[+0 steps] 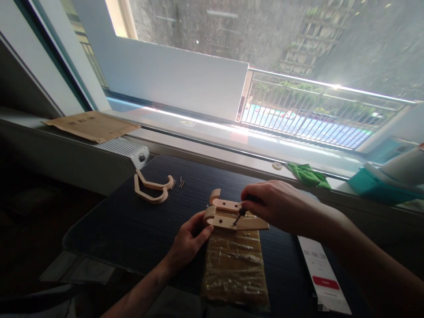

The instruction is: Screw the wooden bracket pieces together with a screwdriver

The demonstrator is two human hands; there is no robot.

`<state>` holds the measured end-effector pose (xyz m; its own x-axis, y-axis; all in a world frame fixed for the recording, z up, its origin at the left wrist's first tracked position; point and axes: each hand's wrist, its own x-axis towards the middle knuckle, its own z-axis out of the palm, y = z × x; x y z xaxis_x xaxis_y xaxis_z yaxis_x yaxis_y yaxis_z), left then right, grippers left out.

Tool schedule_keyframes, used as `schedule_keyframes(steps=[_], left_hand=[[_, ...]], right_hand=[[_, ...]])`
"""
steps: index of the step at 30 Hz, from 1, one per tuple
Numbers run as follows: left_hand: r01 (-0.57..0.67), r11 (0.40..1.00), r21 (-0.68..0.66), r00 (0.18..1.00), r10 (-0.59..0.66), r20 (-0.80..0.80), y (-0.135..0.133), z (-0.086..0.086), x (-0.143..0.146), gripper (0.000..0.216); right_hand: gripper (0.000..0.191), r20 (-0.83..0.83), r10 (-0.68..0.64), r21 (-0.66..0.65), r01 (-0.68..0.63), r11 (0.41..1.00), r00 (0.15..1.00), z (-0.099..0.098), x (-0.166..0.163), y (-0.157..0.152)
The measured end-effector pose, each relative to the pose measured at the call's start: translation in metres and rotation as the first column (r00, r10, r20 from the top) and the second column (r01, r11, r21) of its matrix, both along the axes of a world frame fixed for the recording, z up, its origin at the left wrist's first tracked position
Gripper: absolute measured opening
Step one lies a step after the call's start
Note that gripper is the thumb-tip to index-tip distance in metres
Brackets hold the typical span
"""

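My right hand (261, 201) is closed round the dark handle of a screwdriver (241, 214). The screwdriver's tip reaches down to a hole in the nearer wooden hook (255, 223), which lies on a tape-wrapped block (235, 269). My left hand (190, 236) grips the curled end of that hook, with the thumb at its near side. Just behind lies a second wooden hook (217, 201) with dark holes, partly covered by my right hand. Two more wooden hooks (150, 197) rest on the dark table (155, 238) at the left, beside several small screws (181, 182).
A phone (323, 278) showing a timer lies right of the block. Along the windowsill are a brown envelope (96, 126), a roll of tape (277, 166), a green cloth (308, 175) and a teal container (374, 183). A white ridged box (127, 150) stands at the table's far left corner.
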<state>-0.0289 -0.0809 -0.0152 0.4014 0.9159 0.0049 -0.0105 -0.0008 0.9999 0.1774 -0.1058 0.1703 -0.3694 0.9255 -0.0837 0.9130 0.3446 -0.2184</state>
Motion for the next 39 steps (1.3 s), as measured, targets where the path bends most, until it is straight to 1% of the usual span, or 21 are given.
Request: schedule_keyframes(steps=[4,7,13,18,21,25,27,31,34,36,39], left_hand=[[-0.008,1.000,-0.022,1.000,0.008,0.010,0.000,0.000,0.000,0.035],[-0.010,1.000,-0.015,1.000,0.010,0.000,0.000,0.000,0.001,0.032],[0.003,1.000,-0.017,1.000,-0.003,0.012,0.001,0.003,0.001,0.029],[0.005,1.000,-0.011,1.000,-0.005,0.022,0.000,0.001,0.000,0.028],[0.000,1.000,-0.004,1.000,0.000,0.013,0.000,0.000,0.000,0.029],[0.008,1.000,0.010,1.000,-0.008,0.016,0.001,-0.001,0.000,0.029],[0.007,1.000,0.014,1.000,-0.007,0.012,0.001,-0.001,0.000,0.028],[-0.002,1.000,0.017,1.000,0.002,0.002,0.001,-0.002,0.001,0.028],[-0.009,1.000,0.019,1.000,0.009,-0.006,0.000,-0.003,0.001,0.029],[-0.013,1.000,0.024,1.000,0.013,-0.014,0.001,-0.004,0.001,0.029],[-0.012,1.000,0.024,1.000,0.012,-0.014,0.001,-0.004,0.000,0.030]], right_hand=[[0.019,-0.009,0.028,-0.013,-0.028,1.000,1.000,0.004,0.000,-0.002],[0.020,-0.032,0.033,-0.025,-0.034,0.999,0.999,0.005,0.000,-0.003],[0.019,-0.054,-0.007,-0.005,0.007,1.000,0.999,-0.001,-0.003,0.000],[0.022,0.000,-0.040,0.023,0.040,0.999,0.999,0.000,-0.004,0.002],[0.021,0.035,-0.019,0.009,0.019,1.000,0.999,0.004,-0.004,0.002],[0.023,0.018,0.012,-0.019,-0.012,1.000,1.000,0.009,-0.005,0.002],[0.023,0.010,0.011,-0.026,-0.010,1.000,1.000,0.008,-0.005,0.002],[0.022,-0.008,0.000,0.014,0.000,1.000,1.000,0.002,-0.004,0.003],[0.022,0.003,-0.031,0.021,0.031,0.999,1.000,-0.001,-0.003,0.003],[0.023,0.022,-0.048,0.021,0.048,0.999,0.999,0.000,-0.003,0.003],[0.022,0.060,-0.029,0.029,0.027,0.999,0.998,0.003,-0.003,0.003]])
